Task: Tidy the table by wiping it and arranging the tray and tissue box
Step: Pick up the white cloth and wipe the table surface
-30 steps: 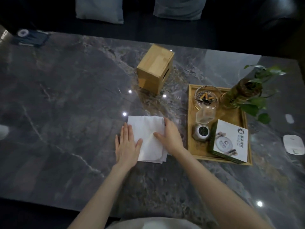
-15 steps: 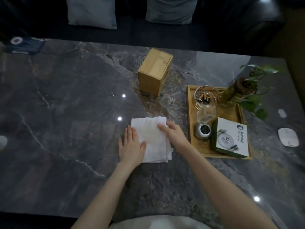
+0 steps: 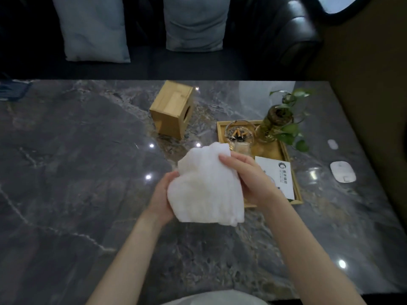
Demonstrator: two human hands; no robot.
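Observation:
A folded white cloth (image 3: 204, 188) is lifted off the dark marble table (image 3: 77, 172), held between both hands. My left hand (image 3: 161, 197) grips its left side from below and my right hand (image 3: 248, 177) clasps its upper right edge. A wooden tissue box (image 3: 171, 108) stands tilted at the table's far middle. To the right lies a wooden tray (image 3: 296, 190), partly hidden by my right hand. It holds a glass ashtray (image 3: 239, 133) with cigarette butts, a plant in a glass vase (image 3: 275, 122) and a white card box (image 3: 279, 177).
A white oval device (image 3: 342, 171) and a smaller white one (image 3: 332, 143) lie right of the tray. A dark blue item (image 3: 13, 90) sits at the far left edge. Beyond the table a dark sofa carries two grey cushions (image 3: 92, 29).
The cloth lay flat on the table under both hands; now both hands have picked it up and hold it above the surface. The view has tilted up.

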